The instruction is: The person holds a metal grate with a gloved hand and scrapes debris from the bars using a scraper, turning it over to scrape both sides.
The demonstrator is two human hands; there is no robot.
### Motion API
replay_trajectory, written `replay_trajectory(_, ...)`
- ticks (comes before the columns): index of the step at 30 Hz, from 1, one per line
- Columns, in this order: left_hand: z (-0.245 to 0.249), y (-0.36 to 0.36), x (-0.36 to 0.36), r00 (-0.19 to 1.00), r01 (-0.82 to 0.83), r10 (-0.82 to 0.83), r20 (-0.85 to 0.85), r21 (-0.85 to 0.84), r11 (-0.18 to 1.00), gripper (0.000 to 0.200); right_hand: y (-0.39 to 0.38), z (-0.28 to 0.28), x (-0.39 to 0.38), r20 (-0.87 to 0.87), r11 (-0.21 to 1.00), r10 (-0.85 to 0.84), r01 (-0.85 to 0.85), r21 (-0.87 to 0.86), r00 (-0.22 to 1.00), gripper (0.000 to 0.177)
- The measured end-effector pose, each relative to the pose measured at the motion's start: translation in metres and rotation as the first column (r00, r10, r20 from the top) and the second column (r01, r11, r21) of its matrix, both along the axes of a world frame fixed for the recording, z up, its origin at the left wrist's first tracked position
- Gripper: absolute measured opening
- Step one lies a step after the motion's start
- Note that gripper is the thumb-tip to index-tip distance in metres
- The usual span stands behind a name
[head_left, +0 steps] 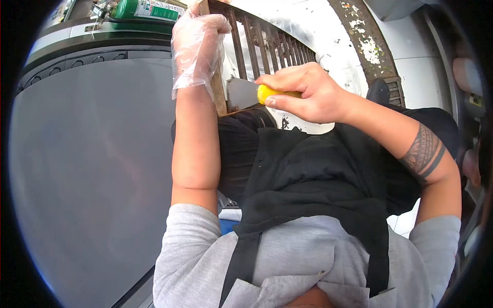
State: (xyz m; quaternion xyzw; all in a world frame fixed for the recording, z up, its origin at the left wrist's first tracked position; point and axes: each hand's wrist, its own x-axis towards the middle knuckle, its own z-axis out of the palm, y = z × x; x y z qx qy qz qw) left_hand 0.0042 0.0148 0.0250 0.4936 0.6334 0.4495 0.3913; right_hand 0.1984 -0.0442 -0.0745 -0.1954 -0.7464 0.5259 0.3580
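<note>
My left hand [197, 38], in a clear plastic glove, is closed around the upper left corner of a rusty brown metal grate [220, 95]. The grate stands tilted by my knees, its slats running side by side. In my bare right hand [316, 95] is a scraper [242, 93] with a yellow handle and a wide flat blade. That blade lies against the near end of the grate, close to its frame. Part of the handle is hidden inside my right fist.
A large grey panel [97, 154] fills the left side. A green cylinder [146, 9] lies at the top left. Dark crumbs [294, 124] are scattered on the white surface below the grate. A dirty floor strip [362, 41] borders white tiles [418, 77] at right.
</note>
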Motion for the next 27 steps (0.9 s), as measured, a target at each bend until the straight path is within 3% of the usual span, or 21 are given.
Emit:
replay_trajectory(2, 0.001, -0.002, 0.002, 1.000, -0.003, 0.003, -0.022, 0.005, 1.000, 0.052, -0.002, 0.005, -0.003, -0.001, 0.998, 0.005, -0.005, -0.063, 1.000, 0.031)
replay_trajectory(4, 0.003, -0.004, 0.004, 0.972, -0.045, 0.060, -0.229, 0.068, 0.997, 0.052, -0.001, 0.006, -0.002, 0.009, 0.994, 0.021, -0.020, -0.106, 1.000, 0.032)
replay_trajectory(6, 0.002, -0.002, 0.001, 0.982, -0.039, 0.043, -0.184, 0.026, 0.999, 0.052, -0.001, 0.008, -0.001, 0.021, 0.988, 0.039, -0.035, -0.153, 0.999, 0.033)
replay_trajectory(7, 0.001, 0.000, -0.002, 0.990, -0.030, 0.027, -0.135, -0.018, 0.999, 0.052, -0.001, 0.011, -0.001, 0.022, 0.947, 0.094, -0.083, -0.309, 0.995, 0.032)
replay_trajectory(9, -0.007, 0.006, -0.007, 0.997, 0.005, -0.005, -0.073, 0.000, 1.000, 0.051, -0.002, 0.018, 0.001, 0.016, 0.881, 0.147, -0.123, -0.457, 0.989, 0.030)
replay_trajectory(11, -0.014, 0.006, -0.013, 0.999, 0.038, -0.038, -0.011, 0.018, 0.999, 0.049, -0.005, 0.032, 0.004, -0.062, 0.641, 0.260, -0.220, -0.735, 0.964, 0.028)
replay_trajectory(13, -0.016, 0.007, -0.019, 0.963, -0.012, 0.010, -0.268, -0.007, 1.000, 0.031, -0.010, 0.040, 0.007, -0.071, 0.576, 0.214, -0.184, -0.796, 0.974, 0.026)
replay_trajectory(14, -0.022, 0.012, -0.024, 0.969, 0.033, -0.020, -0.247, 0.046, 0.998, 0.045, -0.008, 0.040, 0.009, -0.019, 0.617, 0.229, -0.160, -0.770, 0.973, 0.026)
replay_trajectory(15, -0.010, 0.010, -0.020, 0.933, 0.082, -0.078, -0.352, -0.004, 0.997, 0.043, -0.004, 0.041, 0.009, 0.042, 0.682, 0.233, -0.132, -0.719, 0.972, 0.026)
replay_trajectory(16, -0.014, 0.012, -0.013, 0.979, 0.065, -0.040, -0.201, 0.119, 0.991, 0.045, 0.000, 0.048, 0.011, 0.016, 0.642, 0.222, -0.134, -0.755, 0.975, 0.026)
replay_trajectory(17, -0.023, 0.016, -0.016, 0.999, 0.031, -0.029, -0.025, 0.082, 0.996, 0.045, -0.003, 0.054, 0.012, -0.018, 0.588, 0.215, -0.144, -0.796, 0.976, 0.026)
replay_trajectory(18, -0.007, 0.009, -0.007, 0.997, 0.036, -0.038, -0.074, -0.024, 0.999, 0.048, -0.003, 0.051, 0.011, -0.045, 0.546, 0.219, -0.161, -0.822, 0.975, 0.026)
replay_trajectory(22, -0.006, 0.007, -0.005, 1.000, 0.019, -0.019, -0.013, 0.005, 1.000, 0.046, 0.012, 0.061, 0.025, -0.065, 0.387, 0.078, -0.090, -0.918, 0.995, 0.032)
replay_trajectory(23, -0.005, 0.005, -0.004, 1.000, 0.018, -0.018, 0.001, -0.002, 1.000, 0.045, 0.018, 0.065, 0.032, -0.052, 0.415, 0.078, -0.080, -0.906, 0.996, 0.032)
replay_trajectory(26, -0.006, 0.004, -0.007, 0.994, 0.036, -0.036, 0.100, 0.005, 0.999, 0.040, 0.032, 0.061, 0.048, 0.179, 0.748, -0.267, 0.320, -0.582, 0.947, 0.037)
replay_trajectory(27, -0.009, 0.005, -0.010, 0.993, 0.040, -0.043, 0.109, 0.024, 0.999, 0.040, 0.034, 0.053, 0.050, 0.183, 0.757, -0.274, 0.329, -0.564, 0.944, 0.037)
